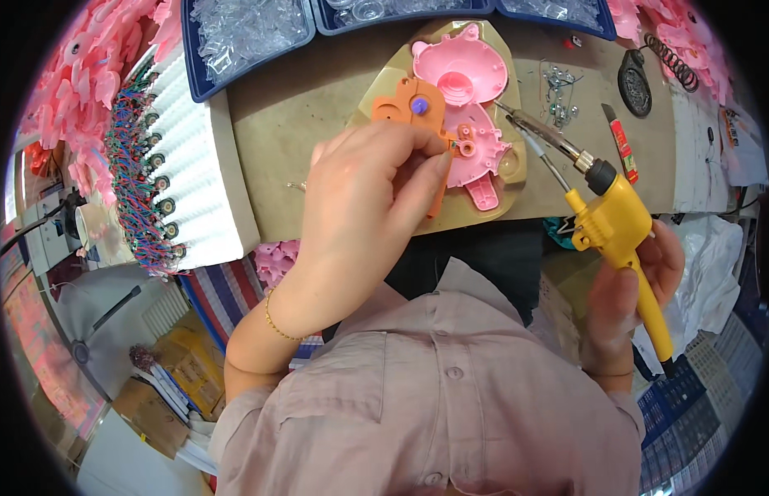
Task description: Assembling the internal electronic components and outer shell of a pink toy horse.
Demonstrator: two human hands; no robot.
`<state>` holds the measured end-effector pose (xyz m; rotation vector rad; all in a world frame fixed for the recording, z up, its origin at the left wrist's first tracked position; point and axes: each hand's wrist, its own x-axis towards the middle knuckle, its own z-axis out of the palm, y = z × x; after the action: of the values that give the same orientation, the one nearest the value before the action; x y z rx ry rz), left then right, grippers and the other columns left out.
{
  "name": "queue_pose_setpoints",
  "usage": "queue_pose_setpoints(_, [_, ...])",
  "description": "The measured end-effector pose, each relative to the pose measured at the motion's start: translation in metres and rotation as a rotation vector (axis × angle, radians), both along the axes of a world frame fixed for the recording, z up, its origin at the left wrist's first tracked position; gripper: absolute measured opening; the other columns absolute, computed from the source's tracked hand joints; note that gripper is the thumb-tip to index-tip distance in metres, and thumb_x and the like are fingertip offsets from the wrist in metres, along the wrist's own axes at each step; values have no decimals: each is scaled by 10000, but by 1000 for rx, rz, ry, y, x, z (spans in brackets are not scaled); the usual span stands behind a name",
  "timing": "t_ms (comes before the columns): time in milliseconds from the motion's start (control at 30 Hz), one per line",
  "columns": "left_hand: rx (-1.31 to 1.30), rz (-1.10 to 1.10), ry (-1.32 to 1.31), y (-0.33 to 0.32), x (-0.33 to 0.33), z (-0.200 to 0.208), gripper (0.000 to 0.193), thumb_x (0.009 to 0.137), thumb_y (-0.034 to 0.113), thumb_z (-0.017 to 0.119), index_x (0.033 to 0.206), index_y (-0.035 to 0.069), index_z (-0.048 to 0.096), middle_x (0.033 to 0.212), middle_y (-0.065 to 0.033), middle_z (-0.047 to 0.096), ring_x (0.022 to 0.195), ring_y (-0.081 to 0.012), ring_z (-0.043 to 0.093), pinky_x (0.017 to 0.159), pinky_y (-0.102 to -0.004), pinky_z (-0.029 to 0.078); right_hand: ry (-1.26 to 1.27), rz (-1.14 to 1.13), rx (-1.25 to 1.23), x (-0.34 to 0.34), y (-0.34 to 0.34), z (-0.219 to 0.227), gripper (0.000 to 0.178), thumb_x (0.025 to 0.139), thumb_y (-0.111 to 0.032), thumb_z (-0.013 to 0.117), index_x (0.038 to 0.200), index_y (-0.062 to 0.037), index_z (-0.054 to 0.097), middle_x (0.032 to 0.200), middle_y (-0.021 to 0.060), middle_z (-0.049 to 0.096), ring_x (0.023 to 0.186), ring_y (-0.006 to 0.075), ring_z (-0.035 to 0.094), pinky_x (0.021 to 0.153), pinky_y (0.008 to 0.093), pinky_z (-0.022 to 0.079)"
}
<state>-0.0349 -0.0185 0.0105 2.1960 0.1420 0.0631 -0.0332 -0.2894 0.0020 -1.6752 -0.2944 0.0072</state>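
Across the middle of the bench (285,116), the upper pink shell (484,70) and the lower pink shell (494,161) lie on the amber plate (455,207), the orange holder (432,109) beside them, and look where that hot end sits! The metal tip of your yellow soldering gun (620,219) points in from the right, just beside the upper shell's edge and near your left fingertips. A slip of the wrist could mark the pink plastic or, worse, catch a finger; a nudge from the left arm could knock the holder askew. Now the grips: your right hand (612,306) is wrapped around the gun's handle, thumb in front, fingers behind, so a small twist could swing that long tip well off line. Your left hand (360,186) has thumb and forefinger pinched together beside the lower shell's round post (467,148); what sits between them, you can't tell.
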Motion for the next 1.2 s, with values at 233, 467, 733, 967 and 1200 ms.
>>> queue_pose_setpoints(233, [163, -63, -93, 3, -2, -4, 51, 808, 140, 654, 815, 89, 655, 690, -40, 552, 727, -231, 524, 718, -337, 359, -74, 272, 72, 0, -7, 0, 600, 841, -189, 715, 1320, -74, 372, 1306, 284, 459, 1174, 330, 520, 978, 433, 435])
queue_pose_setpoints(467, [190, -124, -42, 6, 5, 2, 68, 809, 149, 657, 814, 81, 657, 720, -48, 555, 740, -241, 514, 720, -343, 364, -192, 359, 40, 3, -2, -5, 586, 855, -142, 686, 1331, -39, 359, 1222, 395, 458, 1067, 386, 581, 875, 425, 497])
queue_pose_setpoints(733, [174, -126, -20, 6, 4, 0, 98, 820, 158, 648, 813, 61, 642, 743, -66, 559, 766, -256, 512, 740, -347, 373, -160, 468, 130, 10, 4, -4, 610, 823, -52, 696, 1338, -67, 368, 1199, 427, 452, 1040, 423, 587, 840, 447, 509])
queue_pose_setpoints(967, [187, -156, -2, 7, 6, 5, 103, 830, 137, 639, 825, 34, 626, 747, -71, 555, 765, -244, 508, 741, -332, 385, -231, 425, 162, 12, 15, -7, 516, 814, -33, 682, 1274, -42, 448, 1177, 359, 515, 1009, 373, 607, 838, 400, 504])
queue_pose_setpoints(1200, [204, -167, 30, 11, 3, 6, 116, 840, 126, 630, 845, 11, 617, 752, -74, 556, 764, -231, 508, 736, -320, 396, 592, 700, -79, 24, 1, 26, 528, 793, -59, 594, 1285, 63, 448, 1163, 186, 595, 843, 262, 662, 801, 291, 496])
